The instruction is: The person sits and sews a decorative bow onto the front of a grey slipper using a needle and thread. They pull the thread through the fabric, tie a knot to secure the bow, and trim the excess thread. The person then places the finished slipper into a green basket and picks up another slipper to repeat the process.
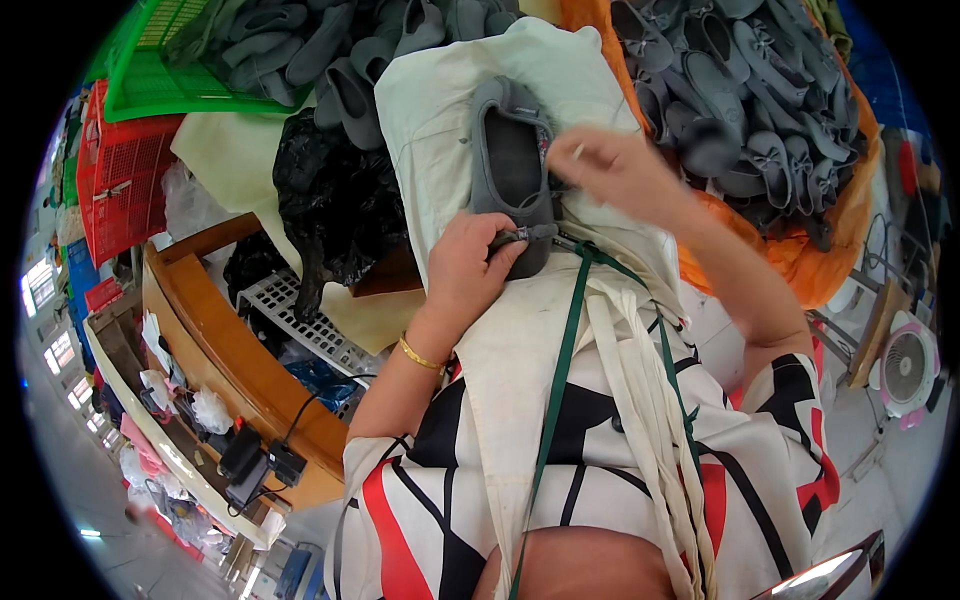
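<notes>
A grey slip-on shoe (pixel 483 170) lies on a white cloth-covered pad over my lap, its opening facing up and its toe toward me. My left hand (pixel 468 262) is closed on the toe end, thumb and forefinger pinching at a small grey bow (pixel 522 235) on its front. To the right of the shoe my right hand (pixel 615 170) is raised and blurred, the fingers drawn together in a pinch. Whatever sits between those fingertips is too small and smeared to name. The underside of the shoe is hidden.
Grey shoes fill a green basket (pixel 150 60) at the far left and an orange sack (pixel 770 265) at the right, where several have bows. A black plastic bag (pixel 335 190) lies left of the pad (pixel 430 110). Wooden furniture (pixel 240 360) and a small fan (pixel 906 368) stand either side.
</notes>
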Motion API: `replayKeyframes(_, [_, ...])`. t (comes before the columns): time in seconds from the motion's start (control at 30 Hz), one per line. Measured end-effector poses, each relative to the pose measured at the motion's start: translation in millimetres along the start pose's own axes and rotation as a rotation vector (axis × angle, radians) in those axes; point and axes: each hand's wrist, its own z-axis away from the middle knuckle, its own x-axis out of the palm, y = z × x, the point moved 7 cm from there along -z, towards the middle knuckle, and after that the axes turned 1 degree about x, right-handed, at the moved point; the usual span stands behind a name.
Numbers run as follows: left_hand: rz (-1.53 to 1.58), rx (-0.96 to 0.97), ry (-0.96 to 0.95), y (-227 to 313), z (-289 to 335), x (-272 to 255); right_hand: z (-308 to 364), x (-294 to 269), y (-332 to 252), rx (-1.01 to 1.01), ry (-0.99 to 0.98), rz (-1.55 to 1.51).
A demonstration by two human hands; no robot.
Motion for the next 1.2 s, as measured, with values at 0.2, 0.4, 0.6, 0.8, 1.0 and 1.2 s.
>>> replayKeyframes(0.2, [-0.004,0.053,0.113,-4.2,10.6,0.7,35.9,72.2,-9.5,-0.077,-0.226,0.210])
replayKeyframes(0.4, [0.080,0.068,0.208,-6.3,14.2,1.1,48.2,73.8,-18.8,-0.172,-0.244,0.334])
replayKeyframes(0.6, [0.079,0.108,0.217,-4.2,14.2,0.1,48.6,72.7,-22.8,-0.183,-0.232,0.345])
replayKeyframes(0.8, [0.049,0.147,0.234,-2.1,14.6,-0.6,47.8,74.6,-24.8,-0.199,-0.239,0.377])
replayKeyframes(1.0, [0.019,0.199,0.248,2.1,15.1,-1.7,45.9,89.0,-26.4,-0.145,-0.296,0.474])
replayKeyframes(1.2, [0.044,0.155,0.268,0.1,18.5,-0.5,45.0,105.9,-18.6,-0.149,-0.272,0.563])
